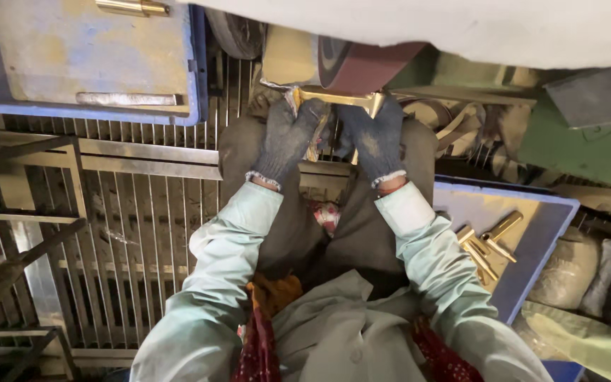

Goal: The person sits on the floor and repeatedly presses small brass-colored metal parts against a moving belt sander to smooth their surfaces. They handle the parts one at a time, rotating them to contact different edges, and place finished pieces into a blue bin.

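Observation:
Both my hands wear dark blue knit gloves and grip one brass part (337,98), a shiny golden bar. My left hand (288,138) holds its left end and my right hand (375,136) holds its right end. The part is pressed up against the reddish-brown sanding belt (362,62) that runs over a wheel just above my hands. My pale green sleeves reach up from the bottom of the view, over my dark trousers.
A blue crate (196,85) at the upper left holds two brass pieces (132,7). Another blue tray (542,230) at the right holds several brass fittings (486,244). A metal floor grate (136,226) lies at the left, and sacks (567,272) at the far right.

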